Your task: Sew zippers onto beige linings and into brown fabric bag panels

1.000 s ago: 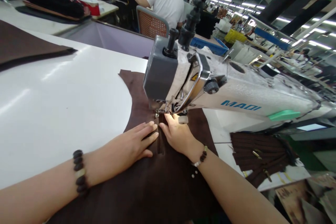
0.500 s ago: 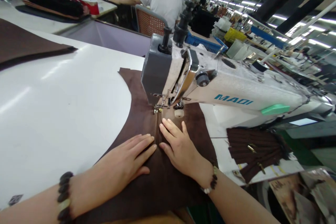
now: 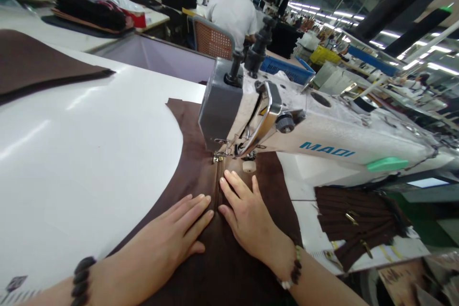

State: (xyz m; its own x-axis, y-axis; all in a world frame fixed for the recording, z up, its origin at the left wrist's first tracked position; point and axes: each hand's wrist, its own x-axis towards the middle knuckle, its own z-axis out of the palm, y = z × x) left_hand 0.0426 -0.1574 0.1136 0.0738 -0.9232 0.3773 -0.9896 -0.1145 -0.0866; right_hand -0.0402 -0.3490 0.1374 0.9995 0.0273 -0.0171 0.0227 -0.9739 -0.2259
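Observation:
A dark brown fabric panel (image 3: 193, 138) lies flat under the needle area of the sewing machine (image 3: 279, 119). A narrow brown zipper strip (image 3: 218, 184) runs down its middle, with a small brass-coloured piece at the presser foot (image 3: 217, 158). My left hand (image 3: 168, 239) rests flat on the panel left of the strip, fingers stretched and fingertips near its edge. On the other side, my right hand (image 3: 247, 215) presses down with spread fingers, its fingertips beside the strip just below the foot. Neither hand grips anything; the needle tip cannot be made out.
Brown strips with brass-coloured zipper pulls (image 3: 358, 224) lie at the right of the white table (image 3: 107, 153). Another brown panel (image 3: 43, 67) is at the left. Beyond sits a person in a white shirt (image 3: 231, 12), on a chair (image 3: 213, 38), near a blue crate (image 3: 287, 69).
The view has shifted, so the machine appears lower and farther right. The brass-coloured piece sits closer against the presser foot. Both hands stay flat on the panel. The seated person's outstretched arm has drawn in.

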